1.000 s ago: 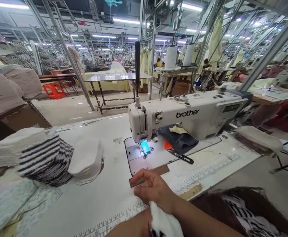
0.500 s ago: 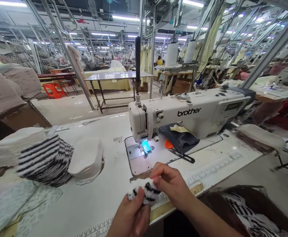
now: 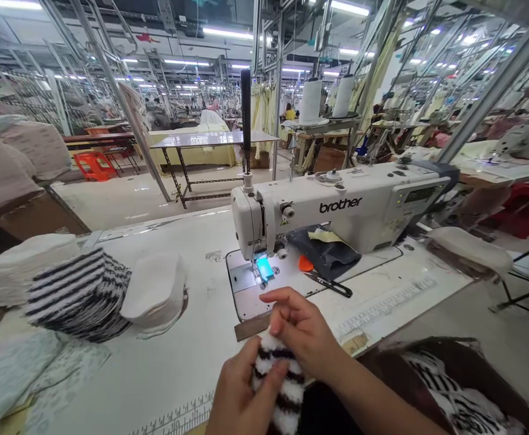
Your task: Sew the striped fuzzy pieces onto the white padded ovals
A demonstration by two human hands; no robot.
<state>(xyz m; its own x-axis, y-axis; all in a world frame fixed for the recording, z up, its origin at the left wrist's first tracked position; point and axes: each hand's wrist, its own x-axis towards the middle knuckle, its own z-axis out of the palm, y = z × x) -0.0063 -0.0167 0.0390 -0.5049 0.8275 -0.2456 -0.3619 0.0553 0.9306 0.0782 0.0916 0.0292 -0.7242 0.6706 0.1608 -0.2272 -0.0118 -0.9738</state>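
At the desk (image 3: 164, 374) edge, left hand (image 3: 239, 402) and right hand (image 3: 303, 332) both pinch a striped fuzzy cloth (image 3: 280, 377) before the sewing machine (image 3: 337, 211).

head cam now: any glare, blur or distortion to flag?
Head view: wide-angle bend at the edges, steel posts leaning; ceiling tube lights blown out; cyan needle lamp on the sewing machine glares; left hand, right hand and striped fleece piece slightly soft.
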